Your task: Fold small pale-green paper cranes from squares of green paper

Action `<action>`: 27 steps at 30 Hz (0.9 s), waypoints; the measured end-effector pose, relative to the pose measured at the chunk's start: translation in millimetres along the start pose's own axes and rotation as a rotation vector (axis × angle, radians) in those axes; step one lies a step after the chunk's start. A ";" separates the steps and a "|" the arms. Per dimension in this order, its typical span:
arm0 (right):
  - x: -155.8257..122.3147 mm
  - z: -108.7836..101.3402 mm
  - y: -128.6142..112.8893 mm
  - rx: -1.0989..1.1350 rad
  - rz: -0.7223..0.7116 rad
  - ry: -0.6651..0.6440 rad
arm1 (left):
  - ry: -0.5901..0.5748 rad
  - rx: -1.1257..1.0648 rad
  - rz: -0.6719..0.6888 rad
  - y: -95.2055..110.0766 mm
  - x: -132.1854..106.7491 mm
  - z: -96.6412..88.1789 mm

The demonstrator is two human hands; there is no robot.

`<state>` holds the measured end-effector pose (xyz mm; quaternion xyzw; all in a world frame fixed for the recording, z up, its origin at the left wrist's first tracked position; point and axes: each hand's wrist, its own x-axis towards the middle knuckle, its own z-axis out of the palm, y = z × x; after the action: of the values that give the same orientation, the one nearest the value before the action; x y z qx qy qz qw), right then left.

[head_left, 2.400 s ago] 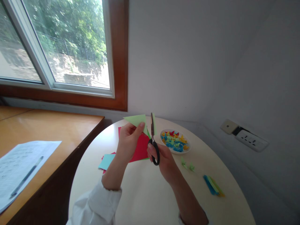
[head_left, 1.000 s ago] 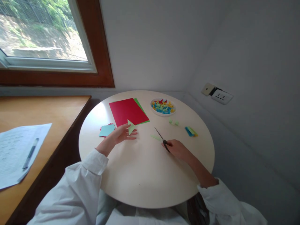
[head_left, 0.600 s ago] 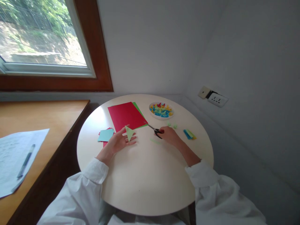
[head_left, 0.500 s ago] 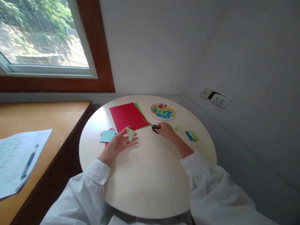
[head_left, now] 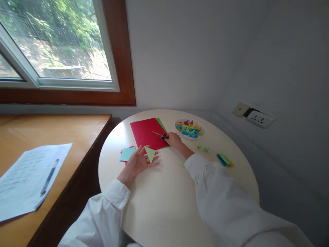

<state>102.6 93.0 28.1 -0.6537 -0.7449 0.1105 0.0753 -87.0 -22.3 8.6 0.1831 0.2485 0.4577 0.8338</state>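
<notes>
My left hand (head_left: 136,164) is palm up with its fingers spread, holding a pale green paper triangle (head_left: 150,154) against the fingers. Black-handled scissors (head_left: 159,135) are in my right hand (head_left: 174,140), their blades pointing left over the red paper sheet (head_left: 142,129). Under that sheet a green sheet (head_left: 161,124) shows along the right edge. Beside my left hand lie small blue paper squares (head_left: 126,154), with red pieces partly hidden beneath them.
A white dish (head_left: 190,138) of small folded coloured paper pieces stands at the back of the round table (head_left: 164,206). Small green folded pieces (head_left: 206,149) and a blue, green and yellow paper pile (head_left: 225,160) lie to the right. A wooden desk (head_left: 84,130) adjoins on the left.
My right hand has carried the scissors left and away from me, over the red sheet. My left hand keeps the paper triangle in much the same place. The view has shifted somewhat.
</notes>
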 end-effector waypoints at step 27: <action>40.5 -2.6 15.7 -0.092 0.061 -0.023 | -0.051 -0.047 -0.041 1.1 2.7 -3.3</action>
<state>112.9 135.1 25.2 -0.6774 -0.7299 0.0859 0.0331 -88.4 -19.2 5.7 0.1698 0.2199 0.4416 0.8531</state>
